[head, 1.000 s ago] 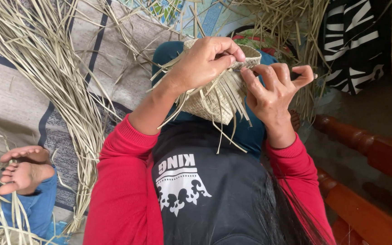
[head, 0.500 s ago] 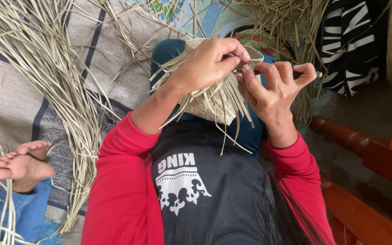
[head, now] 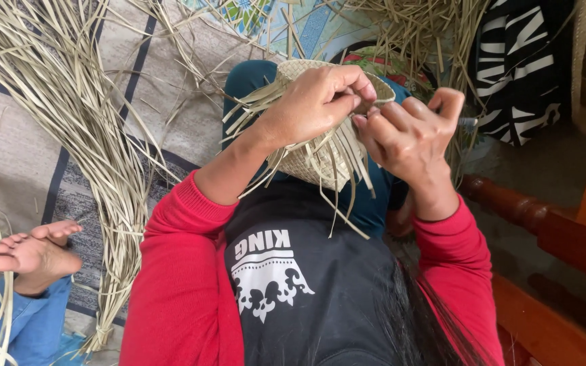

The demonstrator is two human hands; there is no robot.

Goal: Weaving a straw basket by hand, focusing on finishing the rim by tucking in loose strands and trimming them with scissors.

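Strips on a woven basket [head: 320, 159] (upper centre) are being pinched by left hand [head: 317, 102] and right hand [head: 408, 132], both grips closed.

A home floor workspace: patterned mat [head: 28, 156], loose palm strips [head: 83, 115], wooden furniture [head: 544, 224].

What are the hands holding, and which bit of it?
A small woven straw basket. The left hand grips its rim from above, and the right hand pinches at the rim beside it, fingers on a strip.
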